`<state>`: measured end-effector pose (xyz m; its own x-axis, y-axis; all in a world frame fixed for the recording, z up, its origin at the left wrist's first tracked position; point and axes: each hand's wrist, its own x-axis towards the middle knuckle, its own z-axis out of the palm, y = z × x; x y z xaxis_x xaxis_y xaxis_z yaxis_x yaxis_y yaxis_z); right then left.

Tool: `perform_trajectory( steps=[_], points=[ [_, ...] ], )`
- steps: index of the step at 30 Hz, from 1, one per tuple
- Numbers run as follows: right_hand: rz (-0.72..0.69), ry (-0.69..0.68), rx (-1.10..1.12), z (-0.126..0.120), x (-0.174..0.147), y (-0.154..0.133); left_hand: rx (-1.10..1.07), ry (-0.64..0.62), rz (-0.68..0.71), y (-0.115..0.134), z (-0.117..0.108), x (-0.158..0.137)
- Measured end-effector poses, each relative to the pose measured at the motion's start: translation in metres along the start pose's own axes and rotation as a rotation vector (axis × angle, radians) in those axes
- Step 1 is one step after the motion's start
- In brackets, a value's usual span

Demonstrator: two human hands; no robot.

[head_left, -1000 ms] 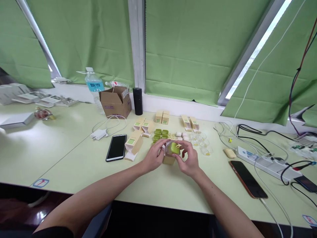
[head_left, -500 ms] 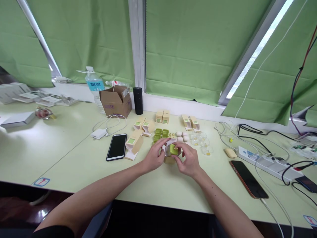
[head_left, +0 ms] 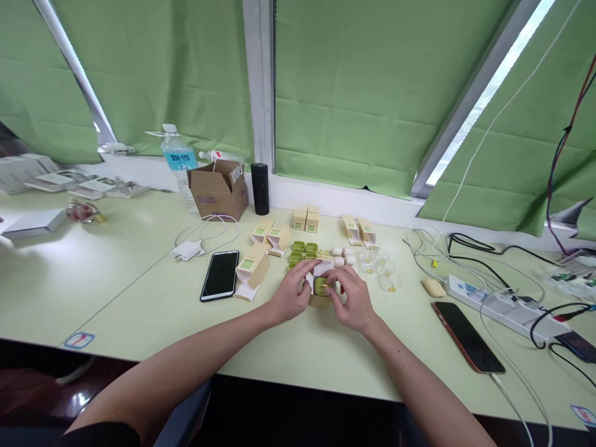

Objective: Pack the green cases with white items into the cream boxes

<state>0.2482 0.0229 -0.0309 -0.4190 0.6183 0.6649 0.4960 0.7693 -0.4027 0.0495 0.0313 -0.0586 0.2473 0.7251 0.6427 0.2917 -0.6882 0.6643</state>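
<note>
My left hand [head_left: 294,292] is closed on the side and raised flap of a small open cardboard box [head_left: 320,302]. A green square-topped piece [head_left: 321,286] with a small pale knob sits down inside the box opening. My right hand [head_left: 352,297] pinches at the knob with thumb and index finger, partly covering it. Just behind the hands lie several green square cups [head_left: 298,246], small yellowish pieces [head_left: 323,253], white rounded pieces [head_left: 338,261] and clear plastic pieces [head_left: 385,269].
Small boxes with green labels stand left [head_left: 253,264], behind [head_left: 306,220] and right-behind [head_left: 358,231]. A phone [head_left: 219,276], a brown carton [head_left: 218,191] and a black cylinder [head_left: 259,189] are leftward. To the right are a power strip [head_left: 503,307], cables and another phone [head_left: 468,336].
The green-topped piece has gone down from above the opening into the cardboard box, with my right fingers at its knob. My left hand stays at the box.
</note>
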Motion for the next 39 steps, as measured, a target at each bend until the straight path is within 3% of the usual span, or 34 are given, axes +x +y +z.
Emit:
perform_trajectory(
  steps=[12,25,33,39],
  points=[
    [0.049,0.082,0.051,0.002,0.002,0.000,-0.016,-0.010,-0.024,0.000,-0.001,0.001],
    [0.534,0.256,0.336,0.010,0.003,0.024,-0.126,-0.017,-0.124,0.007,-0.005,0.005],
    [0.714,0.174,0.670,0.017,0.003,0.031,-0.223,-0.008,-0.213,0.005,-0.006,0.007],
    [0.683,0.088,0.716,0.018,0.002,0.028,-0.232,0.003,-0.248,0.002,0.002,0.006]
  ],
)
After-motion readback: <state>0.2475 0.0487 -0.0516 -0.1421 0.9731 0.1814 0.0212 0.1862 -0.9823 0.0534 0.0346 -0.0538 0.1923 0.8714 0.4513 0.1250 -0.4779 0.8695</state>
